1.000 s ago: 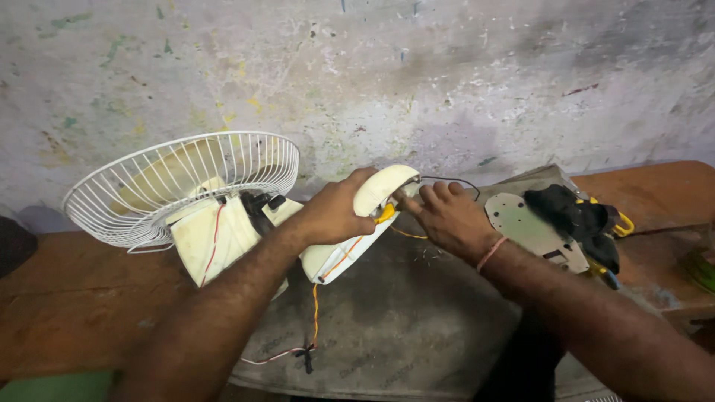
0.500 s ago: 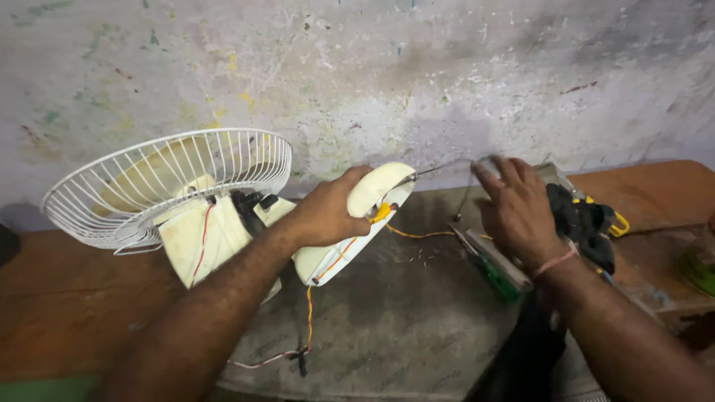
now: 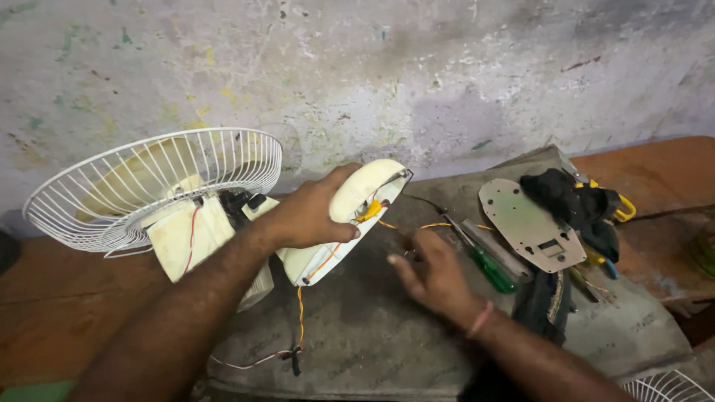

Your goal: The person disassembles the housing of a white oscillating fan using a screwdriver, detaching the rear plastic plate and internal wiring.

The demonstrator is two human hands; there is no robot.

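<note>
My left hand (image 3: 309,216) grips the cream base housing (image 3: 350,219) of a dismantled table fan, which lies tilted on a grey mat (image 3: 387,327). Orange and yellow wires (image 3: 376,216) run out of the housing. The fan's white wire guard (image 3: 149,186) lies to the left. My right hand (image 3: 432,275) hovers over the mat just right of the housing, fingers apart and holding nothing. A green-handled screwdriver (image 3: 484,260) lies beside it.
A grey metal plate (image 3: 529,223) rests to the right, next to black cloth and yellow-handled tools (image 3: 588,205). Loose wires (image 3: 257,361) trail off the mat's front. A stained wall stands behind. Another white guard (image 3: 666,387) shows at the bottom right corner.
My right hand has pulled back from the metal plate at the right to the mat beside the housing. The screwdriver now lies uncovered. My left hand keeps its grip.
</note>
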